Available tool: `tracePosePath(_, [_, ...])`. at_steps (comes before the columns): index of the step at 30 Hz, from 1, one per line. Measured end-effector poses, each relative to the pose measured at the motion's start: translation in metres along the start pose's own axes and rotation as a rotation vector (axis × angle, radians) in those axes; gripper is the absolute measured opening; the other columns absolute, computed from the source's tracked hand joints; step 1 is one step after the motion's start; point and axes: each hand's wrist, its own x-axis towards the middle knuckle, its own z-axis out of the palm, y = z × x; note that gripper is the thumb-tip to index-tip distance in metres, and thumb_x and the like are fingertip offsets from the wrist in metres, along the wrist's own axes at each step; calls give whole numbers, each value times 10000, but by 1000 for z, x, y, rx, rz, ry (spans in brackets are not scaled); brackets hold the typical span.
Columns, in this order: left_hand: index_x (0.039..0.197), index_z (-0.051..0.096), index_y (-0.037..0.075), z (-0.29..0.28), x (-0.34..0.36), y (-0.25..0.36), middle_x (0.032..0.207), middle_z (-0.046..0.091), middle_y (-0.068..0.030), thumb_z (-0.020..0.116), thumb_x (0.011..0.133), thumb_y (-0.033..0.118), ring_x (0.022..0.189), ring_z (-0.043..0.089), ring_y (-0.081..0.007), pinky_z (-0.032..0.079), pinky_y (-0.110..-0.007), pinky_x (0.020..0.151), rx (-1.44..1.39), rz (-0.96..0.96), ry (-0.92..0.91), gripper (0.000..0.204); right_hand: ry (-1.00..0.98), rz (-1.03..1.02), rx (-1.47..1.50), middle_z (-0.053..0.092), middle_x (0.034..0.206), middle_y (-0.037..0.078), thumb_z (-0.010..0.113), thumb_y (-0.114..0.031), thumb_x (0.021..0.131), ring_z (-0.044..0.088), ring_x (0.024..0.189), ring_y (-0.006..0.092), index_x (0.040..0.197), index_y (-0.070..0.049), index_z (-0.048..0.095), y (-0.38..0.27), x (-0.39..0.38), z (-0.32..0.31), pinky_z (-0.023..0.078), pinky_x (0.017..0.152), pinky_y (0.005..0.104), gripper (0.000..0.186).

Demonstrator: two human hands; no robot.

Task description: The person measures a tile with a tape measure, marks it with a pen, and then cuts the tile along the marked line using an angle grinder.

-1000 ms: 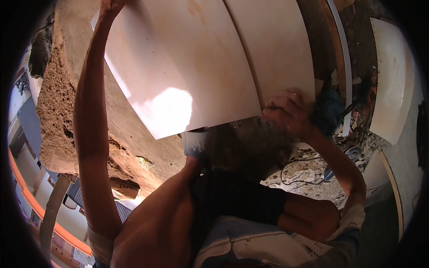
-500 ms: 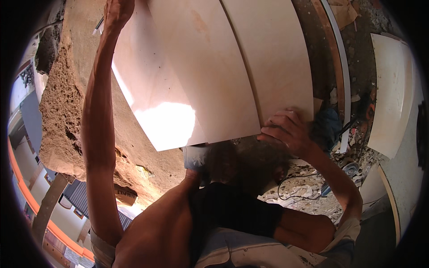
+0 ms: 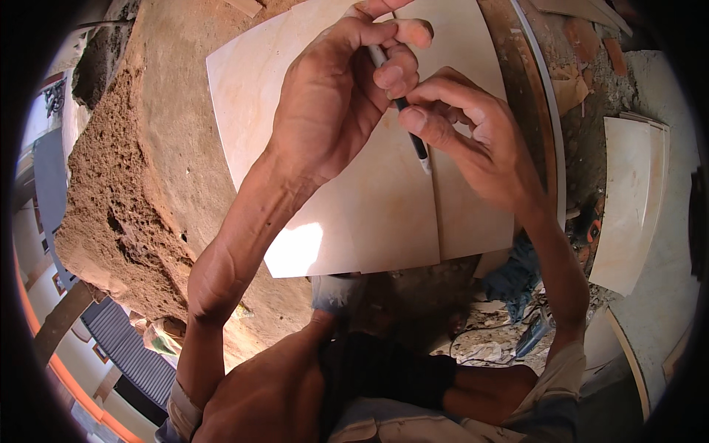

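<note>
A slim pen with a black barrel and a pale tip hangs slantwise above the tiles, its tip pointing down. My left hand grips its upper part between thumb and fingers. From the right, my right hand pinches the barrel lower down with thumb and forefinger. Beneath both hands lies a large cream tile, with a patch of sunlight at its near left corner. Along its right edge a second cream tile shows, and a thin seam runs between them.
Rough sandy masonry rises on the left. On the right are a long pale strip, more cream tiles, an orange-and-black tool, a dark blue cloth and a blue power tool with a cord among rubble.
Both hands have left the tile's edges and come together over its middle, where the pen now shows between them. The tiles appear lower and turned slightly in the view.
</note>
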Motion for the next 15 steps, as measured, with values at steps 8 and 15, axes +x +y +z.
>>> tracePosePath(8, [1508, 495, -38, -36, 8, -8, 1327, 746, -182, 524, 1135, 211, 1094, 729, -226, 545, -379, 1020, 135, 21, -9, 449, -93, 202, 277, 624, 867, 11, 650, -292, 1137, 622, 780, 97, 1106, 13, 719, 11, 17, 4, 504, 722, 277, 314])
tracePosePath(15, [1451, 598, -23, -48, -11, -4, 1326, 768, -150, 584, 1164, 306, 1257, 721, -244, 434, -447, 1257, 595, 192, 127, 437, -102, 335, 338, 622, 812, 15, 577, -335, 1167, 620, 739, 120, 1201, -14, 696, 17, 24, 3, 509, 697, 282, 344])
